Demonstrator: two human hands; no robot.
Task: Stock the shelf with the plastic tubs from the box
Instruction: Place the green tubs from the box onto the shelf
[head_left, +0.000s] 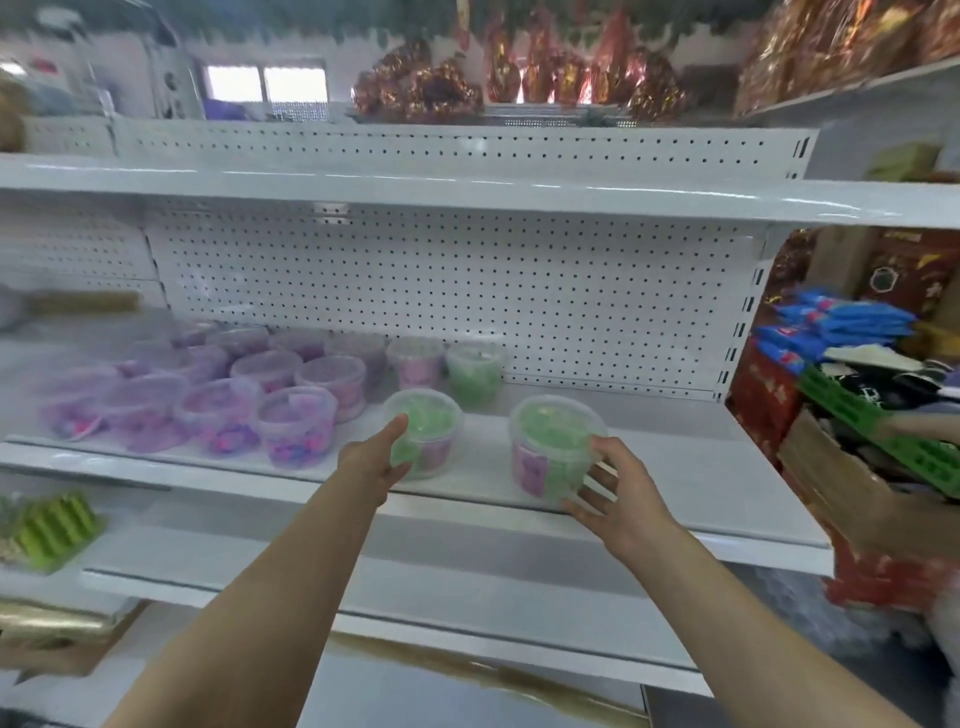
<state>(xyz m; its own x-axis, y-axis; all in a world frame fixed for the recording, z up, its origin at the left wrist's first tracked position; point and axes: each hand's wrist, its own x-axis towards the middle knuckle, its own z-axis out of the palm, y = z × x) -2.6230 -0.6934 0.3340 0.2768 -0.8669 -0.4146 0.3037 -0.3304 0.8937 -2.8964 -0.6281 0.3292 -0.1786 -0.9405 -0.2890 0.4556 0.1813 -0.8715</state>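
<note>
Tubs of green filling (558, 449) and (426, 431) sit near the front of the white shelf (675, 488), right of the purple ones, each beside an open, empty hand (615, 488), (382, 460); likely light, stiff, slippery plastic, best gripped around the wall.

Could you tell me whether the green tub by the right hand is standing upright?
Upright: the tub sits flat on the shelf, lid on top.

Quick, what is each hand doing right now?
Left hand: open, against a green tub, not gripping it.
Right hand: open, fingers spread beside another green tub.
</note>
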